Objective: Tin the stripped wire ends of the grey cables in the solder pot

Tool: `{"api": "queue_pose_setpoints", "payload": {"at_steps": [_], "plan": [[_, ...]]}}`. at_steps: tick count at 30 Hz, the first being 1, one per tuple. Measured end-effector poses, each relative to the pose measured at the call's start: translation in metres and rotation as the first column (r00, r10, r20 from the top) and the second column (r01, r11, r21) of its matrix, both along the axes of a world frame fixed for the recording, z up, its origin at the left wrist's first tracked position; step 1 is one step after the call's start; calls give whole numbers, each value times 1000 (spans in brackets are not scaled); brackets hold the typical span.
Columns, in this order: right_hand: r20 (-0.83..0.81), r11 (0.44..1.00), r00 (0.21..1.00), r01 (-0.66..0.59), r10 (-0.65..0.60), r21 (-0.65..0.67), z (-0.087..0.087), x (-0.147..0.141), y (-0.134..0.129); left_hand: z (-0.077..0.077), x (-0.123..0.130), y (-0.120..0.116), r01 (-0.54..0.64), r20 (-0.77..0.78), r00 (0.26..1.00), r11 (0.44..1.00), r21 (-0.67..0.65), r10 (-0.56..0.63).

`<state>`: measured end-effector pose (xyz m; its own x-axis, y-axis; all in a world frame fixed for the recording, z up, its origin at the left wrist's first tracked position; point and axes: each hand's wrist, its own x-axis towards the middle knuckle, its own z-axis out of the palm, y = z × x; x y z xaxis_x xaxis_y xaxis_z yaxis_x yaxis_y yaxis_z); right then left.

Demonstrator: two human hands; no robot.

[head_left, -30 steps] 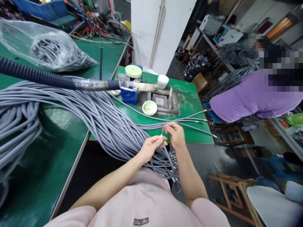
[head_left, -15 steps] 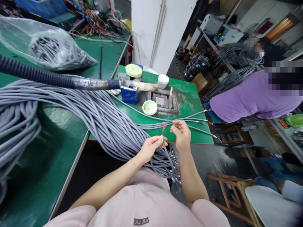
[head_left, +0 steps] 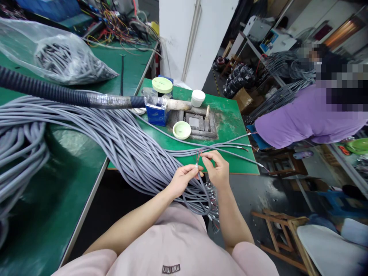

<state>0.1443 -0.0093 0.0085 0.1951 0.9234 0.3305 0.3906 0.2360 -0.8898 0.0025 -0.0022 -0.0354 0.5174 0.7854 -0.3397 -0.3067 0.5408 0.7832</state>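
My left hand (head_left: 181, 180) is closed around the end of a grey cable (head_left: 207, 193), just below its white-wrapped tip. Thin bare-ended wires (head_left: 198, 155), reddish and dark, fan upward from that tip. Beside them, my right hand (head_left: 218, 170) has thumb and forefinger pinched at the right edge of the fan, seemingly on one of the wires. Below my hands the cable loops down toward a thick bundle of grey cables (head_left: 138, 153) that crosses the bench from the left. Several separate cable ends (head_left: 230, 145) lie behind my right hand.
A black corrugated hose (head_left: 115, 102) rests across a blue box (head_left: 157, 116). A square solder-pot-like recess (head_left: 198, 134) is set in the green bench (head_left: 227, 111), beside a pale green dish (head_left: 181, 131) and a white tub (head_left: 198, 99). A person in purple (head_left: 299, 115) sits at right.
My right hand has moved left and slightly down, bringing its fingertips to the fanned wires. My left hand keeps its hold on the cable in the same place.
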Motion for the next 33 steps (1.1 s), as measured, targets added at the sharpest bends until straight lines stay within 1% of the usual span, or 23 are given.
{"api": "queue_pose_setpoints", "payload": {"at_steps": [7, 12, 21, 25, 29, 33], "plan": [[12, 999, 1000, 9, -8, -38, 0, 0, 5, 1, 0, 1, -5, -2, 1000, 1000, 5, 5], [16, 998, 1000, -22, 23, -55, 1, 1, 9, 2, 1, 1, 2, 3, 1000, 1000, 3, -2], [12, 995, 999, -48, 49, -89, 1, 0, 8, 0, 0, 0, 21, 11, 1000, 999, 37, -21], [24, 994, 999, -38, 41, -101, 0, 0, 9, 0, 0, 0, 18, 6, 1000, 999, 38, -18], [-10, 992, 1000, -21, 20, -121, -1, 0, 9, 2, 1, 0, 7, -11, 1000, 1000, 25, -7], [-96, 981, 995, -11, -8, -194, -6, 0, 9, 3, 1, 0, -6, -13, 1000, 1000, 21, 6]]}}
